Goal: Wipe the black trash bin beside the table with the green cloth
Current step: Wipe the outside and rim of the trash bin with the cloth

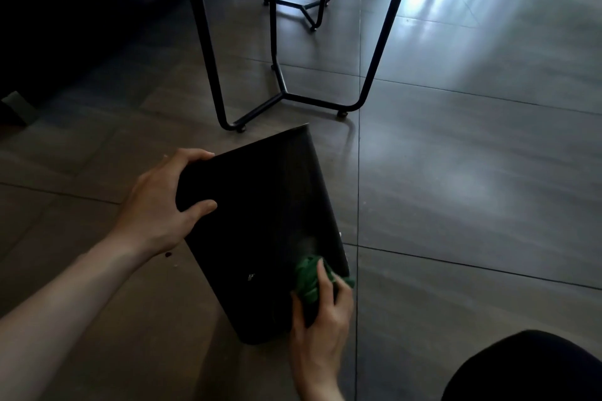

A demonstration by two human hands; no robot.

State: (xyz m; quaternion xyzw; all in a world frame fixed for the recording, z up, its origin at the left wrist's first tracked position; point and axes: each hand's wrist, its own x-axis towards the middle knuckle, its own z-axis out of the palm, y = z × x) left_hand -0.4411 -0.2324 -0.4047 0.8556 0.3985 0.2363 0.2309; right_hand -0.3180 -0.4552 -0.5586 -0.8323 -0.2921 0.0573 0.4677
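Head view: at 6 o'clock, a bunched green cloth (308,282) is pinched in the right hand (321,332) and pressed to the smooth black trash bin (260,231), tipped on grey floor tiles (456,205). At 9 o'clock, the bin's edge is clasped by the left hand (163,205); firm bracing would suit long strokes. Thin metal table legs (283,94) stand at 12.
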